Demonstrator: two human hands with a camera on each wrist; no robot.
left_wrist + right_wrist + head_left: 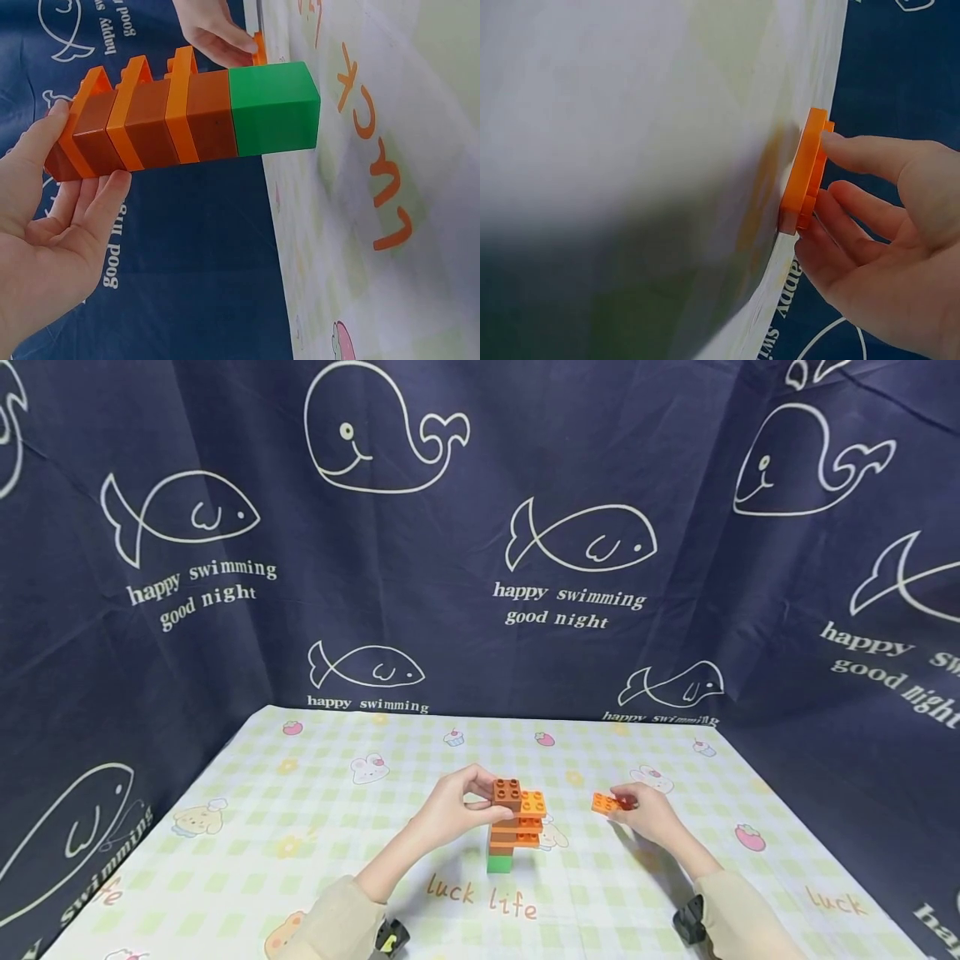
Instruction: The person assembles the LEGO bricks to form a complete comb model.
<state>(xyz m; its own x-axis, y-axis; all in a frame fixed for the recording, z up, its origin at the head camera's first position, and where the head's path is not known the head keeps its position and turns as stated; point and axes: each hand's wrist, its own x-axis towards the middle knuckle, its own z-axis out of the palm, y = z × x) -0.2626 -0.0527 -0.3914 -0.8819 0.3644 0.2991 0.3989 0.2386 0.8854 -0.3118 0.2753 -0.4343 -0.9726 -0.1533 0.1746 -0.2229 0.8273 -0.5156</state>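
A tower of toy building bricks (501,839) stands upright on the table, with a green brick (274,109) at its base. Above that, brown bricks (154,116) alternate with thin orange plates (180,105) whose studded ends jut out to the right in the head view. My left hand (456,806) grips the tower near its top, thumb on one side and fingers on the other, around the uppermost brown brick (506,792). To the right, my right hand (645,810) pinches a loose orange plate (804,172) by its edges, close over the tablecloth, studs toward the palm.
A pale checkered tablecloth (300,777) printed with cartoon animals, strawberries and lettering covers the table. Dark blue curtains (465,543) with white fish and whale drawings hang behind it and at both sides. Each wrist carries a small black camera (690,920).
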